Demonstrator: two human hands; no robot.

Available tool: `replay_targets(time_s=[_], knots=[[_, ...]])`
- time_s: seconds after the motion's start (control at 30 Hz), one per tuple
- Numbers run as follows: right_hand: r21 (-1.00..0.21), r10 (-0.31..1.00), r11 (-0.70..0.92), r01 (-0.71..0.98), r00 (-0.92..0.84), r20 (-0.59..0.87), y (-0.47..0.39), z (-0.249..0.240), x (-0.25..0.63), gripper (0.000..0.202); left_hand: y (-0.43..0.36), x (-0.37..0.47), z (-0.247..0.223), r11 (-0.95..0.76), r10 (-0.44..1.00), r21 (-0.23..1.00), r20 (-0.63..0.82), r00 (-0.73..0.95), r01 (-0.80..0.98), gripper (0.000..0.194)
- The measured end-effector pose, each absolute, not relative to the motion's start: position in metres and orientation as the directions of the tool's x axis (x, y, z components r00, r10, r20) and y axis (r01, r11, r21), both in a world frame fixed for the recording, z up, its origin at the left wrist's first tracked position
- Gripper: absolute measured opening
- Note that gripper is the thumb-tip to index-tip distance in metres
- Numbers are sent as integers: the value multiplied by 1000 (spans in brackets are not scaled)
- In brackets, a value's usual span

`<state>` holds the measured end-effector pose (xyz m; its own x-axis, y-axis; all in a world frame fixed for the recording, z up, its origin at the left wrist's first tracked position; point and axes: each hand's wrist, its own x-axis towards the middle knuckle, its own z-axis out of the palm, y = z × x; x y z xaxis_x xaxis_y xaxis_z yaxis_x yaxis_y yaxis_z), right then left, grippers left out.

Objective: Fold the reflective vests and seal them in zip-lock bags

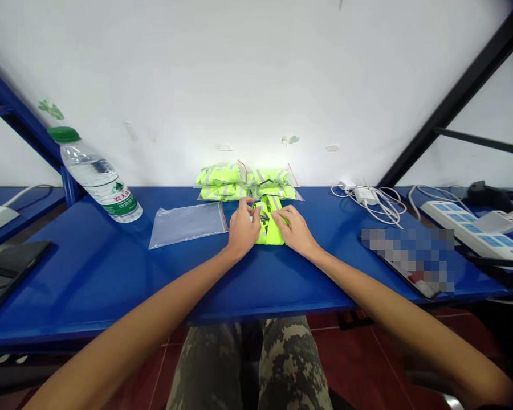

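left hand (243, 228) and right hand (297, 229) both on a folded neon-yellow fabric piece with grey bands (272, 223), flat on the blue worktop (256, 285), near its middle. left grip: fingers bent at the fabric's left side, thumb and forefinger close together; cannot tell if cloth is pinched between them. right grip: fingers bent over the right side, fingertips touching the cloth; a pinch cannot be told either. just behind, towards the white wall (256, 85): clear plastic bags stuffed with neon-yellow fabric (224, 183), stacked in two side-by-side piles. left of the left hand, a flat clear plastic zip bag (188, 225). farther left, a clear plastic water bottle with green cap (100, 179), tilted in view. right side: tangled white cable with white adapter (366, 195), a dark-edged flat device, partly pixelated (406, 263), and a white-and-blue power strip (474, 228).
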<state>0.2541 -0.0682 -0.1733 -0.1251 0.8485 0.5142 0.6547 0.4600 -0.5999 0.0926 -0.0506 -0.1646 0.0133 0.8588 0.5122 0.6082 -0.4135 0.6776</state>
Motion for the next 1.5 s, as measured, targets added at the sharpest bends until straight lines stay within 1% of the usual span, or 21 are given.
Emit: replay_targets(time_s=[0.13, 0.2, 0.27, 0.37, 0.47, 0.53, 0.6, 0.63, 0.67, 0.77, 0.87, 0.97, 1.03, 1.17, 1.23, 1.3, 1.37, 1.43, 1.5], knots=[[-533, 826, 400, 746, -43, 561, -66, -177, 251, 32, -44, 95, -166, -381, 878, 664, 478, 27, 643, 18], [-509, 798, 419, 752, -37, 602, -67, -176, 250, 30, -41, 95, -166, -386, 874, 634, 483, 46, 671, 17], [-467, 764, 459, 756, -67, 642, -69, -175, 249, 32, -39, 94, -166, -393, 871, 600, 486, 73, 697, 21], [-356, 733, 517, 778, -188, 653, -74, -171, 250, 42, -38, 91, -166, -376, 891, 567, 439, 117, 733, 39], [-218, 728, 578, 786, -376, 573, -82, -169, 254, 47, -35, 87, -167, -346, 916, 538, 372, 152, 769, 55], [-131, 716, 607, 784, -468, 518, -89, -169, 258, 51, -33, 87, -167, -338, 922, 518, 352, 164, 786, 57], [-60, 703, 618, 784, -518, 487, -94, -168, 261, 63, -32, 87, -166, -330, 924, 505, 345, 164, 797, 55], [-30, 697, 624, 781, -539, 474, -97, -168, 261, 67, -32, 87, -165, -330, 924, 496, 346, 166, 803, 54], [-1, 690, 631, 776, -560, 457, -99, -167, 261, 66, -33, 87, -165, -334, 920, 479, 352, 171, 811, 51], [99, 677, 630, 770, -607, 417, -103, -164, 259, 53, -38, 88, -162, -376, 882, 408, 433, 186, 832, 39], [182, 681, 593, 785, -609, 408, -104, -162, 256, 46, -47, 89, -160, -429, 832, 386, 521, 191, 817, 30], [198, 694, 572, 796, -599, 399, -102, -163, 257, 42, -58, 90, -158, -462, 816, 365, 532, 226, 809, 31], [191, 698, 571, 798, -595, 399, -100, -163, 258, 39, -64, 90, -158, -485, 800, 318, 538, 267, 814, 30], [155, 688, 594, 790, -598, 410, -95, -167, 261, 35, -73, 89, -160, -575, 713, 148, 573, 404, 805, 31], [140, 680, 608, 781, -604, 415, -94, -168, 263, 36, -74, 89, -162, -603, 679, 57, 561, 474, 796, 33], [128, 668, 625, 770, -612, 424, -93, -168, 264, 37, -73, 89, -163, -607, 673, 5, 535, 510, 795, 36], [95, 653, 651, 753, -620, 435, -94, -166, 266, 38, -72, 90, -163, -600, 686, 3, 516, 513, 800, 37], [30, 639, 689, 724, -626, 447, -96, -164, 269, 39, -70, 91, -162, -582, 712, 42, 509, 484, 812, 37], [-39, 635, 714, 699, -624, 456, -97, -163, 270, 46, -67, 92, -159, -559, 738, 91, 508, 444, 824, 37]])
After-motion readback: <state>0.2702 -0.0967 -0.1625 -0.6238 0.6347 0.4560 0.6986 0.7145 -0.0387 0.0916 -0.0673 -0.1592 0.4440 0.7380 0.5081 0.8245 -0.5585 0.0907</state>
